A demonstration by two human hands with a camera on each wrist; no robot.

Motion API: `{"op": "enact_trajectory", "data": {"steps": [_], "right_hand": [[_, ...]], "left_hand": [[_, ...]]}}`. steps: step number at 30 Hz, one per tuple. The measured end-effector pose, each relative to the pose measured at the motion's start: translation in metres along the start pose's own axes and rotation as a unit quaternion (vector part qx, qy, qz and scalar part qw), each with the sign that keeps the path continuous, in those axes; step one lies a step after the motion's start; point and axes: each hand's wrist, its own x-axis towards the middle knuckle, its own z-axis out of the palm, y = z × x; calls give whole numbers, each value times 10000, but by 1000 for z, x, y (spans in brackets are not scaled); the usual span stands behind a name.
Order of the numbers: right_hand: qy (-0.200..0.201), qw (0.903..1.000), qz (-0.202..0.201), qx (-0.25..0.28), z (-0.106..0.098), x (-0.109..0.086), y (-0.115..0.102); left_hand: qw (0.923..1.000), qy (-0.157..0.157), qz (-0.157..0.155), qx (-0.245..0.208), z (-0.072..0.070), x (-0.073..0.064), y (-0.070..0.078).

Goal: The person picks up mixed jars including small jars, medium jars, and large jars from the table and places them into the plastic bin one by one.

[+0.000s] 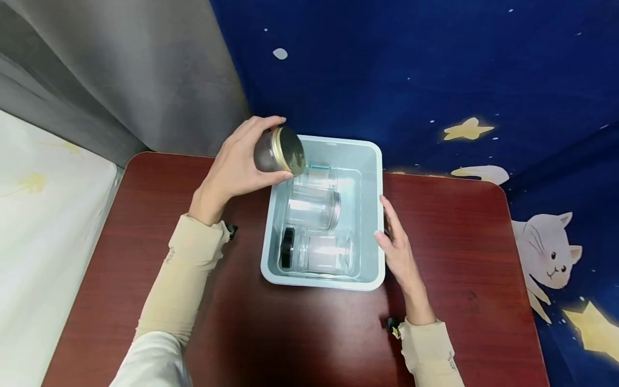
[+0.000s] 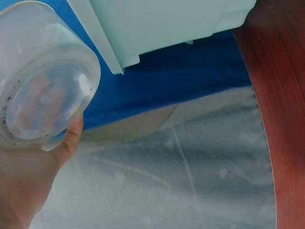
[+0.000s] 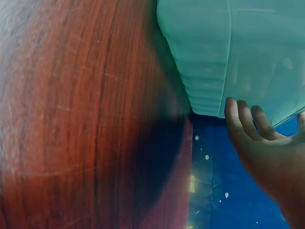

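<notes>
My left hand (image 1: 238, 157) grips a clear jar (image 1: 265, 152) with a gold-rimmed lid (image 1: 292, 151), thumb on the near side and fingers over the far side. It is tipped on its side over the far left corner of a light blue plastic bin (image 1: 372, 161). In the left wrist view the clear jar's round base (image 2: 47, 95) faces the camera. At the bin's right side, my right hand (image 1: 398, 255) holds the rim, thumb over the edge and fingers (image 3: 233, 112) against the outer wall. Three clear jars lie inside: one with a black lid (image 1: 329, 251), one in the middle (image 1: 309, 207), another behind (image 1: 316, 176).
The bin stands on a dark red wooden table (image 1: 319, 333), close to its back edge. Behind hang a grey curtain (image 1: 159, 70) and a blue curtain (image 1: 387, 64) with stars and a cat. A white surface (image 1: 43, 215) lies to the left.
</notes>
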Motion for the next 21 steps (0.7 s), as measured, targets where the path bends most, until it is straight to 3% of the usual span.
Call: {"op": "enact_trajectory", "data": {"steps": [11,21], "right_hand": [[-22,10000,-30,-34,-3,0,0],[-33,10000,-38,-29,-2,-1,0]], "left_hand": [[9993,-22,359,80,13,16,10],[9970,-464,596,138,30,37,20]]}}
